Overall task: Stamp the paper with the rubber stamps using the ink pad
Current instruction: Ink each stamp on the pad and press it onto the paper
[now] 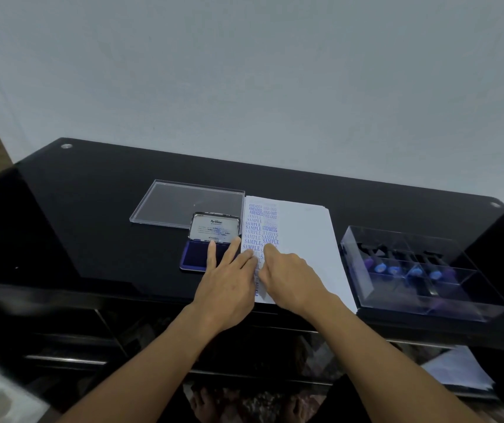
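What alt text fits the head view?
A left hand and a right hand meet at the edge of white paper printed with blue stamp marks, on a black table. An open ink pad lies left; a clear box of stamps right.

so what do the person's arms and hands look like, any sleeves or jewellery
The left forearm and right forearm are bare to the frame edge, with no sleeves showing. The left hand and right hand are bare too: no gloves, rings, watch or bracelet visible.
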{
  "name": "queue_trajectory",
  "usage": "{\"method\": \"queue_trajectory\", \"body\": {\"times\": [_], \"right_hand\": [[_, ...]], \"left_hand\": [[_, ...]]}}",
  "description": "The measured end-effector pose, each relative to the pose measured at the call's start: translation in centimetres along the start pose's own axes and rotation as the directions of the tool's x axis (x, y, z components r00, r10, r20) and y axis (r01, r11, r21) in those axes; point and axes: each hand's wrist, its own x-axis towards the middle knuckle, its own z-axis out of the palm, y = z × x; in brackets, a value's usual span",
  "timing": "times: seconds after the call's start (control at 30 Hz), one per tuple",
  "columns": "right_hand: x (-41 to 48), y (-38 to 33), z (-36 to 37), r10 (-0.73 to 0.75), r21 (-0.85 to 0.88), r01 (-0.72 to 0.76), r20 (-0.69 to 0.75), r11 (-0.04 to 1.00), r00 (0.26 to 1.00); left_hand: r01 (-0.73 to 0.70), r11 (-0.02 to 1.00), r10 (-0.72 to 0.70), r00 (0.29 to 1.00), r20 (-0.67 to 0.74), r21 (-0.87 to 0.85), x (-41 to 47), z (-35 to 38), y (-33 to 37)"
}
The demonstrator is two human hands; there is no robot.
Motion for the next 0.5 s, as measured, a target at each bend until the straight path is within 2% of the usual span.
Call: {"method": "queue_trajectory", "body": {"times": [0.5], "right_hand": [[0.8,0.0,-0.3,0.035,0.041,-0.036,0.033,0.999,0.999]], "left_hand": [[0.000,1.000,0.000,1.000,-0.004,-0.013,0.1,-0.3,0.1]]}}
